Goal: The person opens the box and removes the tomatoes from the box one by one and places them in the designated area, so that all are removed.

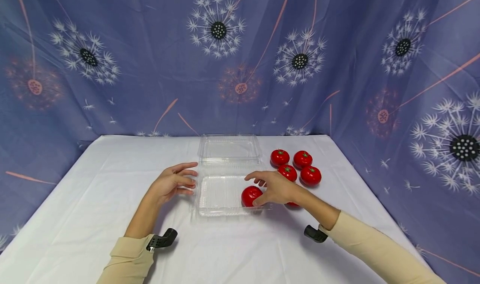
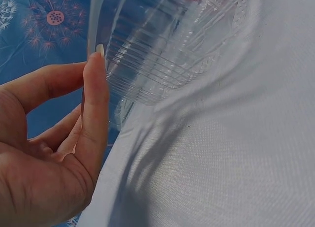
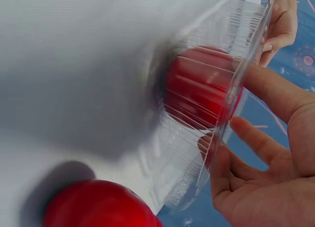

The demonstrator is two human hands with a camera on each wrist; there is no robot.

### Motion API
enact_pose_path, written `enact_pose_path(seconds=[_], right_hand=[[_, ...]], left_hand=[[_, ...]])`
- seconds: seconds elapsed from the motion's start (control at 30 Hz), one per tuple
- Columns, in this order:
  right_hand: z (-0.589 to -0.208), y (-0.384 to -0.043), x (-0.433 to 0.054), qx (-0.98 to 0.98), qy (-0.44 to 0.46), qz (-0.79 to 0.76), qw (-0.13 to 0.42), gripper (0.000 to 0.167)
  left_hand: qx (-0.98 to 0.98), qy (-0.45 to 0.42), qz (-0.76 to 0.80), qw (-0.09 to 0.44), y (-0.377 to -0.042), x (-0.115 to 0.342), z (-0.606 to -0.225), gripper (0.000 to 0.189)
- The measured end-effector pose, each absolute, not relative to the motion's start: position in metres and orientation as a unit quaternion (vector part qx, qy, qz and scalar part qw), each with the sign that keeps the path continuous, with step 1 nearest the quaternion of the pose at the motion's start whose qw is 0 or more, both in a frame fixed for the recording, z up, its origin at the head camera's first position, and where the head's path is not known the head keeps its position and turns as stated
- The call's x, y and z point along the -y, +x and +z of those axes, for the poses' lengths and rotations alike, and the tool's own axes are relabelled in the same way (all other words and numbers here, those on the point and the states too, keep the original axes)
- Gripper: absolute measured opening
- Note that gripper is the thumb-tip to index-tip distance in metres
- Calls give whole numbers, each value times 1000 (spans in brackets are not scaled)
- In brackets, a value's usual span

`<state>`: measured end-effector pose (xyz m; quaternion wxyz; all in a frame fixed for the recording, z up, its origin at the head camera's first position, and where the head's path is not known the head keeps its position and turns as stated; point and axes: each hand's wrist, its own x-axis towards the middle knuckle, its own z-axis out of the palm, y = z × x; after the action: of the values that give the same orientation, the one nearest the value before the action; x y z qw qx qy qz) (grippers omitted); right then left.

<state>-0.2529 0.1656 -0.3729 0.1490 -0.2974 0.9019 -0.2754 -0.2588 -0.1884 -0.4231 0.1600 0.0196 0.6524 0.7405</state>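
Note:
A clear plastic clamshell container (image 1: 219, 212) lies with its lid folded back. One red tomato (image 1: 250, 196) sits in the right end of its base, against the side wall. My right hand (image 1: 278, 188) is over that end, its thumb at the tomato; the other fingers are spread and stand apart from it. At the left end, my left hand (image 1: 173, 184) pinches the container rim between thumb and index finger, as the left wrist view shows. Through the ribbed wall the tomato (image 3: 197, 86) appears in the right wrist view.
Right of the container stands a group of several tomatoes (image 1: 310, 176), one partly hidden behind my right forearm. The lid (image 1: 229, 148) lies toward the back of the white-covered table (image 1: 93, 200). A patterned blue curtain (image 1: 157, 59) encloses the back and sides.

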Motion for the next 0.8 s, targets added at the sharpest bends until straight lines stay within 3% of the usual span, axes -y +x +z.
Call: enact_pose_path(seconds=[0.33,0.8], right_hand=[[-379,-254,-163,-903,-305,-265,144,63],[-377,-257,-160,-901,-308,-247,181,63]], left_hand=[[-649,21,744,159,-258,188,-423,75],[-641,27,750,165,-260,191,-424,75]])
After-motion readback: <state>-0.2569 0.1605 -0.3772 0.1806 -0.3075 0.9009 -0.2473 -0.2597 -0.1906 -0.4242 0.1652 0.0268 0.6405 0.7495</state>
